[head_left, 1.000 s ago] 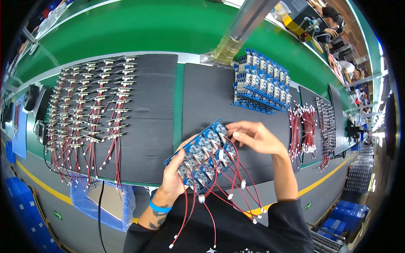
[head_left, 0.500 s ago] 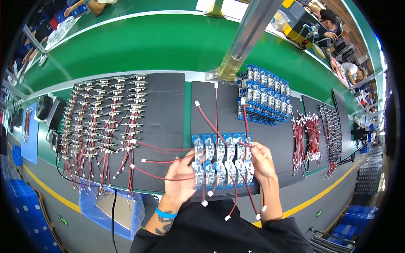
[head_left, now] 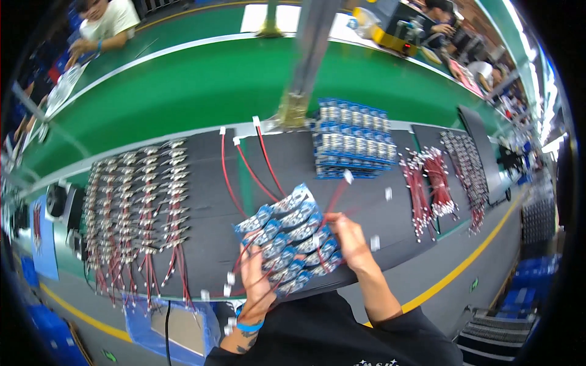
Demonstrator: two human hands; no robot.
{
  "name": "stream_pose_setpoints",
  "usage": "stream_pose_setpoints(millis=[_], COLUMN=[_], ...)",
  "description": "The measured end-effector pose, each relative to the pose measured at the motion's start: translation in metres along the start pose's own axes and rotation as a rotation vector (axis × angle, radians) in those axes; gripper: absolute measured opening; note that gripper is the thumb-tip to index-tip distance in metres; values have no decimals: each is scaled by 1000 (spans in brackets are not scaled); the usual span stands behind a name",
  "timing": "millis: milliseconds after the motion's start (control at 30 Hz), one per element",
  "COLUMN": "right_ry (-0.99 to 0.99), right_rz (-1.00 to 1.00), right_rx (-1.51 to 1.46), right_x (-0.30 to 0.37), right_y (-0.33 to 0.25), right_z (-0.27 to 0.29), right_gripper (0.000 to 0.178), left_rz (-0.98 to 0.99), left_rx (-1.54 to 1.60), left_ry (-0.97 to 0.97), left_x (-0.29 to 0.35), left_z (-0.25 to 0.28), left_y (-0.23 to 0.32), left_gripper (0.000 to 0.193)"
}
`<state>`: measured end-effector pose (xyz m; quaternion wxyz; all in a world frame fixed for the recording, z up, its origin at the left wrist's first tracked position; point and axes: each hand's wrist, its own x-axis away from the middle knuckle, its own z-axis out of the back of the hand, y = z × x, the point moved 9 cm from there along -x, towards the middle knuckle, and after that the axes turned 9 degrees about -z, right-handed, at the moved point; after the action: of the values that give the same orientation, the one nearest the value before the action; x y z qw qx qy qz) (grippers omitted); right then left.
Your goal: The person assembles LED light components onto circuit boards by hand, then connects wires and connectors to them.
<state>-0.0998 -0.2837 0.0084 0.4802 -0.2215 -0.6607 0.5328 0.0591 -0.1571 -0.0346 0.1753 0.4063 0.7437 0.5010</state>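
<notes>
My left hand (head_left: 256, 279), right hand (head_left: 353, 240) grip circuit-board panel (head_left: 303, 230) | its 1 o'clock: circuit-board stack (head_left: 354, 143) | 5 o'clock: cropped shirt lettering (head_left: 378, 363)

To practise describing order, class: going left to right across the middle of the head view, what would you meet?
Blue sheet → rows of wired boards → held blue circuit-board panel → red wire bundles.

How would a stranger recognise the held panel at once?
Find the dark mats. Over their near side, the left hand and right hand hold a blue panel of joined boards. Unlike the blue stack beyond, it has red wires with white plugs.
</notes>
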Motion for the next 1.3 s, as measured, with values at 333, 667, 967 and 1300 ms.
stream_pose_setpoints(millis=[333,667,967,1300], right_ry=[-143,-32,151,630], right_rz=[42,-8,-105,221], right_rx=[-128,-162,-372,733], right_x=[18,10,3,16], right_y=[-18,38,29,-32], right_z=[-35,-20,43,175], right_gripper=[35,38,30,23], left_rz=[115,258,417,246], left_rx=[153,244,591,502], left_ry=[96,-3,-93,109], left_x=[9,8,6,-4], left_z=[-18,-33,-33,-1], left_y=[16,18,-3,5], left_gripper=[48,47,56,38])
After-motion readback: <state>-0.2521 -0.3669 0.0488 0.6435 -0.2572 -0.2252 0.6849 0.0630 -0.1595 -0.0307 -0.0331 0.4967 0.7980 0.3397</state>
